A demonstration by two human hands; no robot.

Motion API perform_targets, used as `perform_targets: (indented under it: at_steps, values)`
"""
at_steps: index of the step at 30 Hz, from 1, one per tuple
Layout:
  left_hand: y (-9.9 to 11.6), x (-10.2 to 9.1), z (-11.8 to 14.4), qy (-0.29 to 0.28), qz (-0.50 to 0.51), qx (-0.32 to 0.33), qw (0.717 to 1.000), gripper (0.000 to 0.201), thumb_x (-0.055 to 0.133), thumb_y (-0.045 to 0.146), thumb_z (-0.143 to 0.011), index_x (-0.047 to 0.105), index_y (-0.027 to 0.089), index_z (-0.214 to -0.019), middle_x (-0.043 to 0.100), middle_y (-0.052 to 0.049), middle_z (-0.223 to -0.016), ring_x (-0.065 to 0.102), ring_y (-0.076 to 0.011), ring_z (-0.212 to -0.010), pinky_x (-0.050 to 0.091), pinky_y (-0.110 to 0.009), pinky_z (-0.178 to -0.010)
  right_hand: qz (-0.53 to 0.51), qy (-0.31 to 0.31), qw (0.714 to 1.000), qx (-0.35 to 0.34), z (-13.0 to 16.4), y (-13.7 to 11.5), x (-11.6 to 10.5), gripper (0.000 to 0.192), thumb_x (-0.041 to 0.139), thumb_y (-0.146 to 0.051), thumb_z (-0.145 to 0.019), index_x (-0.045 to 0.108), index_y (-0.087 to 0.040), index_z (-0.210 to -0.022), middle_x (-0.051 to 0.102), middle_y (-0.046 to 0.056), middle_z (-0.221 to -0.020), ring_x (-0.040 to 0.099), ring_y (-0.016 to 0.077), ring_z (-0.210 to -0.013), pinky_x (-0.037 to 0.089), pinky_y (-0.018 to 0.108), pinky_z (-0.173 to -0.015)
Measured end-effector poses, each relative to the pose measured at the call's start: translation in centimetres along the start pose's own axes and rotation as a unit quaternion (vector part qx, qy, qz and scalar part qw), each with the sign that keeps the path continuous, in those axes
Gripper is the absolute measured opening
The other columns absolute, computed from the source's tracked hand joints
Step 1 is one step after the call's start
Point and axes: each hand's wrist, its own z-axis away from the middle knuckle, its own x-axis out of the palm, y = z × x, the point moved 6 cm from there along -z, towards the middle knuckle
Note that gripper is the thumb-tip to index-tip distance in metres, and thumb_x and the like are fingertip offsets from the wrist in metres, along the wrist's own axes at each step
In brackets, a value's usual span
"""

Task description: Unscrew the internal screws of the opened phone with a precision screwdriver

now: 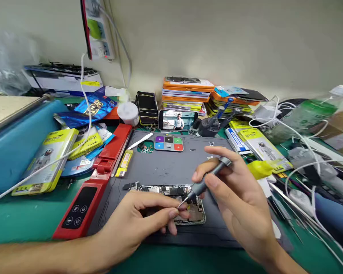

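Observation:
My right hand (241, 198) grips a grey precision screwdriver (200, 186) by its handle, the thin shaft slanting down to the left. The screwdriver's tip meets the thumb and forefinger of my left hand (140, 213), which are pinched together. Whatever lies between those fingers, if anything, is too small or hidden to make out. Beneath both hands an opened phone (199, 217) lies on the grey work mat (148, 163), its inner boards and parts exposed. My left fingers cover part of it. A small dark part (130, 185) rests by the phone's upper left corner.
At left stands a red device with touch buttons (79, 209). A coloured screw tray (168, 144), a white spudger (140, 140) and a propped-up phone playing video (178, 121) sit farther back. Screwdrivers stand in a black holder (210, 127). Battery packs (260, 146) and white cables crowd the right.

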Motion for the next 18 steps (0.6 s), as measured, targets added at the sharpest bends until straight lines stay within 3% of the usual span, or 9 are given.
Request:
perform_targets:
  at_steps: [18]
  values:
    - [0.38, 0.20, 0.18, 0.000, -0.003, 0.002, 1.000, 0.013, 0.084, 0.038, -0.097, 0.092, 0.029, -0.101, 0.088, -0.005, -0.100, 0.074, -0.0079, -0.070, 0.058, -0.011, -0.068, 0.024, 0.005, 1.000, -0.009, -0.64, -0.20, -0.05, 0.029, 0.071, -0.039, -0.104, 0.067, -0.039, -0.133, 0.077, -0.002, -0.093, 0.068, 0.0101, -0.077, 0.061, 0.015, -0.065]
